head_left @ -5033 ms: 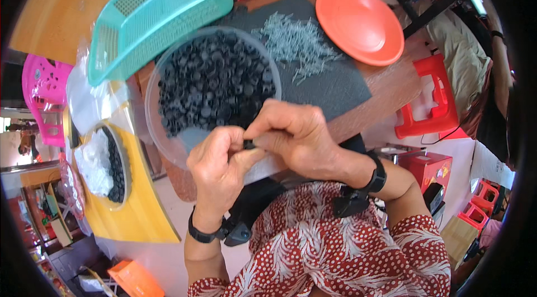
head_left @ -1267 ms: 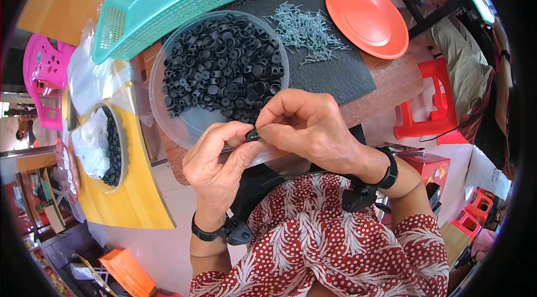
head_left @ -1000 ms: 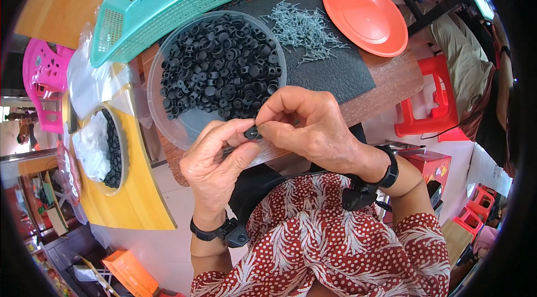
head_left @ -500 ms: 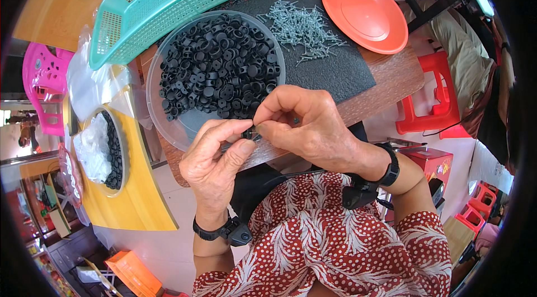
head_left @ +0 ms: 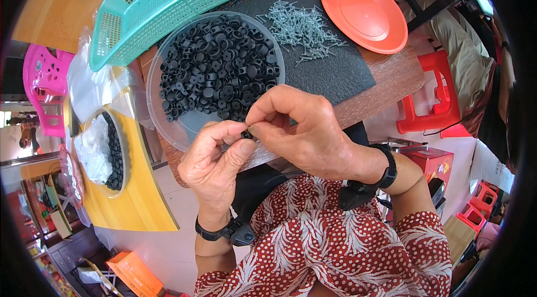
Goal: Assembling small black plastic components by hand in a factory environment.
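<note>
My left hand (head_left: 215, 160) is closed, with a small black plastic cap (head_left: 246, 135) pinched between thumb and fingers. The fingers of my right hand (head_left: 302, 135) meet it at the cap, closed in a pinch on a screw mostly hidden by the fingertips. Both hands are held over the near edge of the table, just in front of a clear round tub (head_left: 162, 121). Many more black plastic caps (head_left: 218, 67) of the same kind fill the tub. Beyond my right hand, a pile of silvery screws (head_left: 302, 26) lies on a dark mat (head_left: 341, 70).
A teal basket (head_left: 168, 9) stands at the back left, an orange-red plate (head_left: 363, 14) at the back right. On a yellow board (head_left: 134, 196) at left sits another tub with black parts and a plastic bag (head_left: 94, 149). Red stools (head_left: 430, 95) stand right of the table.
My right hand has shifted slightly left, closer against my left fingertips, covering the metallic bit that showed between them. The left hand has hardly moved.
</note>
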`<state>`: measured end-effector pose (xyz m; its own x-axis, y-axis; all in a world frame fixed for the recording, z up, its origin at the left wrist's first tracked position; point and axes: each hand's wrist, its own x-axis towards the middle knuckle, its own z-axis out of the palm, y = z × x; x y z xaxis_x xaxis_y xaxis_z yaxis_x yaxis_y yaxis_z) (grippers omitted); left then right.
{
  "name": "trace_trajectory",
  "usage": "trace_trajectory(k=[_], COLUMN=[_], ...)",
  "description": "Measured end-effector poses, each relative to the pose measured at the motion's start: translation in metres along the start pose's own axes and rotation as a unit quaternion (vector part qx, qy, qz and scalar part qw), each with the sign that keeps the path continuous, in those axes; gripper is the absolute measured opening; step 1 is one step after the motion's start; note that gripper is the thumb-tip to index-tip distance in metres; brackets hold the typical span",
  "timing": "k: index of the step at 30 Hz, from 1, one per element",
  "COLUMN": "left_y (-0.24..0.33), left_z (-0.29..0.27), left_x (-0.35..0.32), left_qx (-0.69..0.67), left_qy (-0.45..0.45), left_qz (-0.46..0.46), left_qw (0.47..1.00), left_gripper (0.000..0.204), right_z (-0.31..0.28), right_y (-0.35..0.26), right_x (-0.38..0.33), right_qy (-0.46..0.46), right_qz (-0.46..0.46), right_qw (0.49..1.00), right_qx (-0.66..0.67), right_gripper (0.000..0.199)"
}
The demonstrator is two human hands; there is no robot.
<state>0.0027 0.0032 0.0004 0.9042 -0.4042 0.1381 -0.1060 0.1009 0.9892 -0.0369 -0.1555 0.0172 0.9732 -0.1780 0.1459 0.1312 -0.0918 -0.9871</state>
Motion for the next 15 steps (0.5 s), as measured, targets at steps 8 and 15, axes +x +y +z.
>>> trace_trajectory(k=[8,15], left_y=[-0.0010,-0.0033], left_z=[0.0001,-0.0053], left_x=[-0.0044,-0.0030], left_qx=[0.052,0.103], left_qy=[0.035,0.028], left_qz=[0.007,0.018], left_qw=[0.998,0.994], left_gripper=[0.020,0.019], right_z=[0.0033,0.0014], right_y=[0.0012,0.0046], right_x=[-0.0036,0.0041], right_qy=[0.002,0.003], right_qz=[-0.018,-0.004], right_qw=[1.000,1.000], right_qx=[-0.017,-0.023], right_gripper=[0.006,0.009])
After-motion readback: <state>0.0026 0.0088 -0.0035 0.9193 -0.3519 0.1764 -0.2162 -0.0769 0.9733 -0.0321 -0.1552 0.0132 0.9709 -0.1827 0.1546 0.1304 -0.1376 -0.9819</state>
